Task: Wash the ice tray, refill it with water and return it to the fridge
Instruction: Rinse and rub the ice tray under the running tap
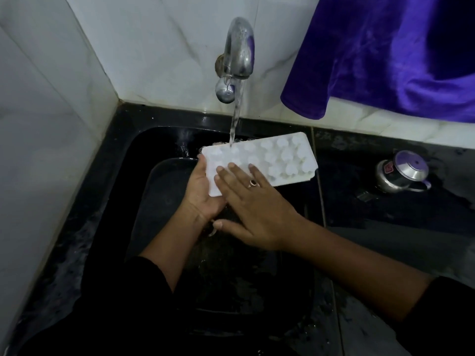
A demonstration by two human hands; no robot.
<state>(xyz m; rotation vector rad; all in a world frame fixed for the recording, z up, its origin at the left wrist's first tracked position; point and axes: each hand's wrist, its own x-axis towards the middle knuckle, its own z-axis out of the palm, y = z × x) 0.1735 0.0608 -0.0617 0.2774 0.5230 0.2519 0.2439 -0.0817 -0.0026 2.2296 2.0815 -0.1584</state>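
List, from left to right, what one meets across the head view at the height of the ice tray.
Tiled wall → black sink rim → left hand → ice tray → steel pot with a purple lid. The right hand overlaps the tray, so it is left out.

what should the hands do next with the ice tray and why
Probably slide the ice tray leftward under the water stream. The stream strikes only its left far corner, so the cells on the right lie outside it. The left hand grips the near end; straight fingers of the right hand rest on top.
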